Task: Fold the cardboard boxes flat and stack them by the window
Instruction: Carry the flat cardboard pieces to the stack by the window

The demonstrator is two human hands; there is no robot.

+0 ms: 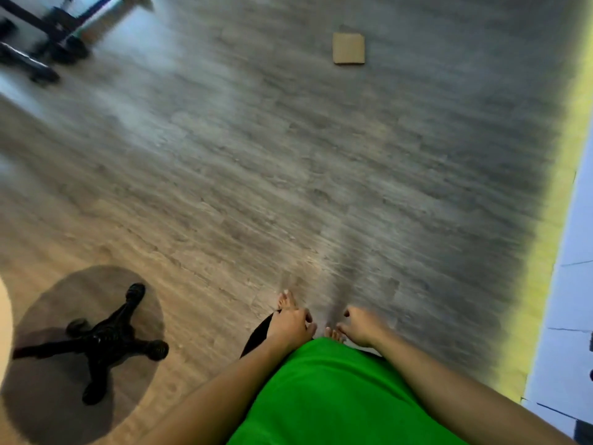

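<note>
Head view looks down past a green shirt (337, 396) to both hands hanging low in front, holding nothing: the left hand (290, 326) and the right hand (361, 326) each have loosely curled fingers, blurred by motion. Bare toes (287, 300) show just beyond the left hand on the wooden floor (256, 171). At near left stands a black four-legged base (102, 342). Far ahead, a flattened cardboard box (348, 48) lies on the floor, well apart from the hands.
</note>
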